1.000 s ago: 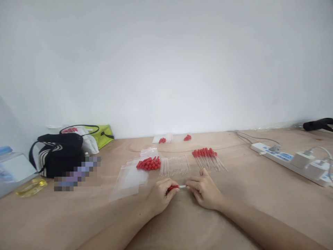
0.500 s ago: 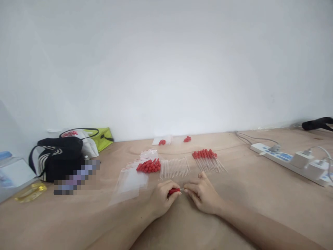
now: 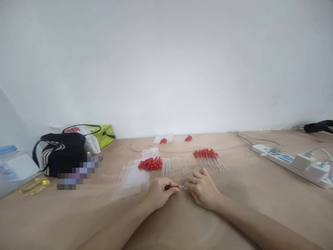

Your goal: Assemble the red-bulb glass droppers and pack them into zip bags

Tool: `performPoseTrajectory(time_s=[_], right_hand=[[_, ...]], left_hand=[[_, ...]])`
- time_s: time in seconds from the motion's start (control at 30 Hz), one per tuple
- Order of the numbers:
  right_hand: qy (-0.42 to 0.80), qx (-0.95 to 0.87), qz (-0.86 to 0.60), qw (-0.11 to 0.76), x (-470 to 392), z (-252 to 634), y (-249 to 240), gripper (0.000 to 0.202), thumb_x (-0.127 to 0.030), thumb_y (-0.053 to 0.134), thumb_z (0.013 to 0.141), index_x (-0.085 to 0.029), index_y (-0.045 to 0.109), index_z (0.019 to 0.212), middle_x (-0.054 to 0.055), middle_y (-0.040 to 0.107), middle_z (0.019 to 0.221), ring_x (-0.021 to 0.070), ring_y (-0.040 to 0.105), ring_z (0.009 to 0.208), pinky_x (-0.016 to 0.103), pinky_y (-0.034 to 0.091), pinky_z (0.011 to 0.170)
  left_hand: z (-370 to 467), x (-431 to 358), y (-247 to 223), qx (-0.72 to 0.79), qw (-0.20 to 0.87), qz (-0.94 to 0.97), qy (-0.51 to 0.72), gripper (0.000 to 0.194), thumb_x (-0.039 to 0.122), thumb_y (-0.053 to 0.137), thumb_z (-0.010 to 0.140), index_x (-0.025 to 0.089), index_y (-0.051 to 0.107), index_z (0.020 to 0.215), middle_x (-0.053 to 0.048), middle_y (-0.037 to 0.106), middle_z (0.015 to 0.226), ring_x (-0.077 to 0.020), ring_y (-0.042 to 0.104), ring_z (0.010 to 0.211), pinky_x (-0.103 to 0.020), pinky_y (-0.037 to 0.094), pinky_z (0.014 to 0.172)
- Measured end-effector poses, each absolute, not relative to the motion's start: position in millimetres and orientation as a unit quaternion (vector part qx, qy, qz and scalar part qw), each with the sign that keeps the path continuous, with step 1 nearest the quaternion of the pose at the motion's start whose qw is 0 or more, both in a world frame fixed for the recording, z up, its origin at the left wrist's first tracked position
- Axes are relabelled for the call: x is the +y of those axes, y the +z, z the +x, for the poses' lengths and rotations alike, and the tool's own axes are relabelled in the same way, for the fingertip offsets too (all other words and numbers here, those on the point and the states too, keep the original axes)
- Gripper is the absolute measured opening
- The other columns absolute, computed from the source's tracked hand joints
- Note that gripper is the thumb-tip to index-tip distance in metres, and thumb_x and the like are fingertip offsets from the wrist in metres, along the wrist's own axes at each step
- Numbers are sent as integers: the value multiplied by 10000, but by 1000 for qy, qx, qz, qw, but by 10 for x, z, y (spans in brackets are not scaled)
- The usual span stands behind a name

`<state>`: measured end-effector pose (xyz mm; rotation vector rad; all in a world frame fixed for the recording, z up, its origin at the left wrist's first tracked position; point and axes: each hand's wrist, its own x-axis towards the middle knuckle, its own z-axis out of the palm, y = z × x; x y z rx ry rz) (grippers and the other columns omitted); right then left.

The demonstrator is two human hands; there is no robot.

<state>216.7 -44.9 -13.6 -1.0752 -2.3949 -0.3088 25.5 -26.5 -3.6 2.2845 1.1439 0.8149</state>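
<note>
Closed around a red piece, my left hand rests low over the table. A thin clear stick runs from the end of that piece to the fingertips of my right hand, which pinch it. Beyond my left hand lies a pile of red pieces. Clear sticks are laid side by side to the right of the pile. Farther right is a row of sticks with red ends.
Flat clear bags lie left of the pile. Small red pieces sit near the wall. A black bag and a green bag stand at the left. A white power strip with chargers lies at the right.
The view has shifted slightly. Both hands still hold the red piece and stick between them, and the fingers of my right hand have changed their position a little.
</note>
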Motion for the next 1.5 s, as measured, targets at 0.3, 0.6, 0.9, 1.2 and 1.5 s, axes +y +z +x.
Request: performPoseTrajectory(time_s=[0.3, 0.6, 0.9, 1.2, 1.5], right_hand=[[-47, -651, -707, 271, 127, 2381, -15, 224, -297, 406, 812, -201, 601, 866, 53, 650, 744, 198, 550, 771, 307, 243, 694], [-34, -607, -773, 182, 419, 2242, -91, 252, -264, 365, 805, -148, 589, 819, 114, 656, 733, 230, 587, 775, 367, 223, 760], [-11, -635, -756, 159, 389, 2130, 10, 327, -301, 341, 806, -162, 630, 738, 118, 661, 768, 230, 591, 760, 373, 239, 733], [-5, -650, -749, 124, 465, 2015, 1, 214, -183, 432, 736, -136, 639, 771, 141, 657, 793, 258, 600, 762, 396, 235, 744], [-44, -658, -735, 158, 255, 2154, 12, 301, -300, 361, 807, -127, 606, 779, 138, 643, 809, 254, 569, 802, 372, 274, 729]], left_hand=[[185, -276, 21, 416, 181, 841, 293, 459, 232, 597, 702, 242, 462, 1141, -32, 506, 986, -160, 501, 761, -262, 446, 637], [162, -255, -42, 373, 194, 870, 259, 174, 190, 513, 759, 198, 563, 926, -32, 519, 916, -135, 501, 705, -254, 429, 647], [175, -248, -46, 364, 175, 879, 255, 119, 160, 515, 764, 182, 582, 860, -34, 536, 880, -156, 519, 801, -266, 413, 721], [197, -311, -18, 375, 166, 873, 263, 107, 157, 527, 754, 178, 589, 838, -39, 560, 859, -167, 528, 813, -281, 419, 733], [-5, 138, 373, 607, 29, 750, 261, 136, 223, 520, 744, 169, 581, 635, -29, 600, 738, -176, 549, 786, -271, 414, 724]])
